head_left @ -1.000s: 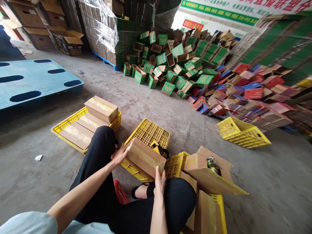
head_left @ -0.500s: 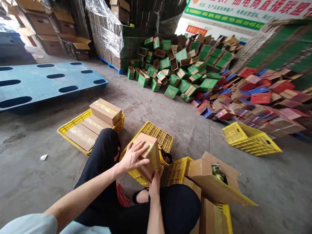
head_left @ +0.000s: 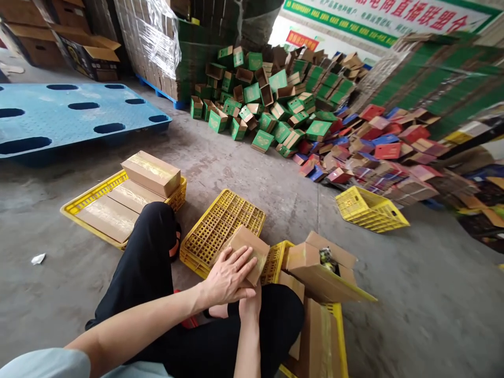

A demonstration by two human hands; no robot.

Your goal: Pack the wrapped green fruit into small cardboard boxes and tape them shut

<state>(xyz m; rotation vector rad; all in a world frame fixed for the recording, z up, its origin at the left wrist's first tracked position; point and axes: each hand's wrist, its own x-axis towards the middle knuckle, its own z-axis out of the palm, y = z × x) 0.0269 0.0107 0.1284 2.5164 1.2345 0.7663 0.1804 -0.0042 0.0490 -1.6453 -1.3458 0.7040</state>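
Packing warehouse, blue pallet, heaped cartons, concrete floor

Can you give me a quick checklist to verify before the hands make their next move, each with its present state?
1. Left hand on the held box: ok, spread flat on its taped end.
2. Right hand gripping that box: cannot tell, fingers mostly hidden.
3. Held box resting on the middle crate: cannot tell, contact hidden.
4. Flaps shut on the right-hand box: not ok, open.
5. Tape on the left crate's three boxes: ok.

Pale blue sleeve — short, plain — black trousers, bare forearms, bare hands
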